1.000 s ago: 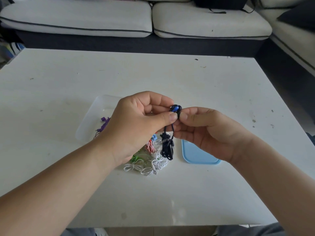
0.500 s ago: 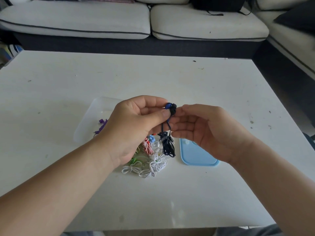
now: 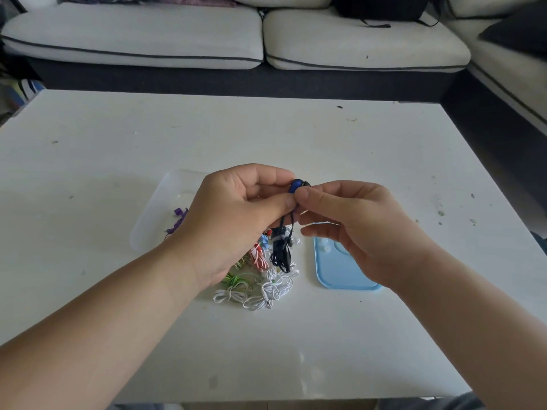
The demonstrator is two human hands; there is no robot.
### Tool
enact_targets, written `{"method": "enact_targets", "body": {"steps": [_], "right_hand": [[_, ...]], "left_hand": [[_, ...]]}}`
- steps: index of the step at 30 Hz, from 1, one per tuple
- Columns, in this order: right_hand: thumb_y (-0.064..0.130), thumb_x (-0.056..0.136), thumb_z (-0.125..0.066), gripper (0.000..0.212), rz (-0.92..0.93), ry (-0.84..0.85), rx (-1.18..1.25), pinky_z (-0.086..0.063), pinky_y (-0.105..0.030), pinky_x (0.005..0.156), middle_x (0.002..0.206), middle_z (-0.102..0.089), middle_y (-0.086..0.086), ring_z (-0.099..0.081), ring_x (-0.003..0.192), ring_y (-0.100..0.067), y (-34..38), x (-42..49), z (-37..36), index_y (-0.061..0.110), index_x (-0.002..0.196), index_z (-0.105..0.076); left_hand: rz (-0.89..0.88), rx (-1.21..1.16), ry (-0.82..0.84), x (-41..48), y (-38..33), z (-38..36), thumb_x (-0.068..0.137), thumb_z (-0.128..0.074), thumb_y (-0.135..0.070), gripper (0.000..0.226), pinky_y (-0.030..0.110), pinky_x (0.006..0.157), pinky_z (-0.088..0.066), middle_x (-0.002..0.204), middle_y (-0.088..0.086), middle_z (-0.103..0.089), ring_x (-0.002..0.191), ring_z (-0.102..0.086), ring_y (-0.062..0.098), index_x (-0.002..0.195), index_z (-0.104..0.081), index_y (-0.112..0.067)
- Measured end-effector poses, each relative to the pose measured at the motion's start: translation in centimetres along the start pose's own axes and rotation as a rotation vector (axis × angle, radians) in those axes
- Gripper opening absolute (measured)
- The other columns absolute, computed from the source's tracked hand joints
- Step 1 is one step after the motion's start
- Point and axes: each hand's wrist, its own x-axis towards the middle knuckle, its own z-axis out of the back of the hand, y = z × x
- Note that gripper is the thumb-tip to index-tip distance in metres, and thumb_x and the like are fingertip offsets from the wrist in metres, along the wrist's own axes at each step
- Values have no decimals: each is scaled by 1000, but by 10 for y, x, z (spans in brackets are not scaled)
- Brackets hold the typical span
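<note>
Above the white table (image 3: pixel 340 161) my left hand (image 3: pixel 236 214) pinches a blue and black earbud (image 3: pixel 297 185) between thumb and forefinger. My right hand (image 3: pixel 352 226) pinches the same earbud from the right with thumb and forefinger. Its dark bundled cable (image 3: pixel 281 250) hangs down between both hands. Below lies a pile of coiled earphone cables (image 3: pixel 260 288) in white, green and red, partly hidden by my left hand.
A clear plastic box (image 3: pixel 159 214) with a purple cable (image 3: pixel 179 220) lies behind my left hand. A light blue lid (image 3: pixel 334 270) rests flat under my right hand. A white sofa (image 3: pixel 266 39) runs along the table's far side and right.
My right hand's fingers, straight half a second ago, have closed back onto the earbud. The earbud and hanging cable stay about where they were.
</note>
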Motion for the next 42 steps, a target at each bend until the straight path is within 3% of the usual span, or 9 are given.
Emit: {"method": "enact_targets", "body": {"steps": [4,9,13,19,24,29,32,38,42], "right_hand": [[17,86,-78,22,-32,-3,37,-59,-36,78,94,-76,-19,-69,82,-24,-1,3,-6,-1,99,-77],[30,85,-79,39,-87,43,70,-59,-34,75,102,-75,-18,-68,81,-25,1,10,-23,-1,108,-74],[28,95,-71,30,-92,27,49,-58,-40,76,101,-76,-17,-68,82,-24,2,16,-49,1,108,-73],[20,96,-68,24,-93,129,0,-54,-39,71,91,-75,-16,-67,78,-24,-9,15,-103,-2,105,-73],[18,95,-69,19,-126,163,-79,-56,-38,69,92,-76,-18,-68,75,-22,-25,17,-133,1,101,-74],[16,95,-69,14,-130,62,-149,-55,-38,68,87,-76,-16,-66,70,-22,-31,25,-124,3,96,-75],[15,95,-68,13,-107,9,-177,-57,-39,70,83,-75,-13,-66,69,-22,-25,29,-104,3,96,-74],[19,95,-68,15,-24,-5,-301,-60,-37,72,89,-78,-13,-69,71,-20,-7,28,-64,7,91,-76],[19,94,-64,17,38,-6,-518,-61,-34,68,79,-77,-6,-73,70,-21,-8,27,-48,12,84,-76]], "left_hand": [[-44,121,-51,3,-2,4,84,-80,2,24,40,84,-63,92,10,-80,86,-79,29,103,-77,-10],[-116,116,-156,6,-16,18,85,-78,5,20,34,80,-64,88,12,-79,83,-79,27,101,-76,-6],[-218,172,-314,7,-32,50,85,-78,4,20,39,81,-64,85,11,-79,81,-79,30,98,-75,-11],[-247,443,-444,11,-38,102,82,-81,-4,20,30,74,-63,84,0,-79,72,-76,14,92,-77,-21],[-142,844,-357,17,-16,128,85,-74,-6,20,14,68,-54,85,-7,-74,79,-71,7,94,-78,-23],[-88,1201,-276,24,4,140,79,-62,1,29,40,77,-59,91,3,-72,85,-68,30,91,-75,-23],[-40,1329,-253,29,8,140,80,-61,0,25,41,78,-58,95,7,-70,88,-65,36,92,-71,-19],[-215,1307,-251,34,5,117,95,-64,-14,15,35,83,-49,110,7,-69,102,-62,32,107,-73,-15],[-325,1218,25,20,3,76,93,-67,-13,16,31,82,-53,98,-1,-74,91,-68,21,104,-77,-19]]}}
